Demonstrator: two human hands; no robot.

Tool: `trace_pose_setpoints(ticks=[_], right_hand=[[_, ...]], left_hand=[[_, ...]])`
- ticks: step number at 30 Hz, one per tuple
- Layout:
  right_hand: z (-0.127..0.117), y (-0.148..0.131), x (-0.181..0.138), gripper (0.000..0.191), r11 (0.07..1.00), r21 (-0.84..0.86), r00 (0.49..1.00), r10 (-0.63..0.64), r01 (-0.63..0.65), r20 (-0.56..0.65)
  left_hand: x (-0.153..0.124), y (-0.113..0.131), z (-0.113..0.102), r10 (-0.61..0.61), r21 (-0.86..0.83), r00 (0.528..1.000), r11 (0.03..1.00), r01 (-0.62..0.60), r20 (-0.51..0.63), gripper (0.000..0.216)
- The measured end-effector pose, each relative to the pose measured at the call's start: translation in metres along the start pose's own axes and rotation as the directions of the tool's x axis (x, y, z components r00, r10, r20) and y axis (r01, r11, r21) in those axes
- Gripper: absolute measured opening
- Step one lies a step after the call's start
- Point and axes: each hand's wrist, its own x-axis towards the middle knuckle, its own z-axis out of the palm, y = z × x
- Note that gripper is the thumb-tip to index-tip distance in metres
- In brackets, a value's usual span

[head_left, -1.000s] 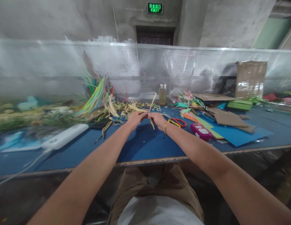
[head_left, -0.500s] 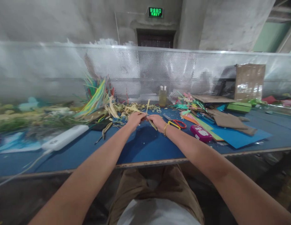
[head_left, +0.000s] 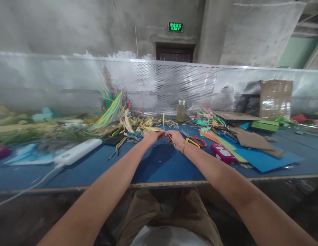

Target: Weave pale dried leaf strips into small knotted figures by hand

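My left hand (head_left: 151, 136) and my right hand (head_left: 176, 137) meet above the blue table top (head_left: 159, 164), both pinched on a thin pale-yellow leaf strip (head_left: 163, 123). One end of the strip stands up above the hands; another end slants down to the right past my right thumb. A gold bracelet (head_left: 184, 147) circles my right wrist. A heap of similar dried strips (head_left: 138, 123) lies just behind my hands.
Red-and-yellow scissors (head_left: 196, 140) lie right of my right hand, then a pink box (head_left: 221, 152), coloured paper sheets (head_left: 261, 155) and cardboard (head_left: 248, 139). A white power bank (head_left: 78, 151) with cable lies left. A small jar (head_left: 181, 111) stands by the perforated metal screen (head_left: 200, 85).
The upper end of the strip has swung from leaning right to standing nearly upright. My hands stay pinched together. The camera has tipped down a little.
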Motion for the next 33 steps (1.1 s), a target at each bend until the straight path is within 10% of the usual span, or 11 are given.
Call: trace_pose_setpoints(ticks=[10,21,33], right_hand=[[0.001,0.002,0.001,0.015,0.993,-0.016,0.992,-0.118,0.118,0.049],[0.002,0.005,-0.001,0.016,0.92,-0.291,0.964,-0.237,0.262,0.12],[0.0,0.006,0.004,0.024,0.845,-0.448,0.956,-0.24,0.292,0.171]], left_hand=[[0.002,0.006,0.0,0.122,0.335,0.992,0.934,-0.125,0.03,0.014],[-0.002,-0.001,0.0,0.328,0.811,0.943,0.566,-0.145,-0.059,0.031],[0.006,-0.007,-0.006,0.233,0.658,0.968,0.744,-0.118,-0.09,0.026]])
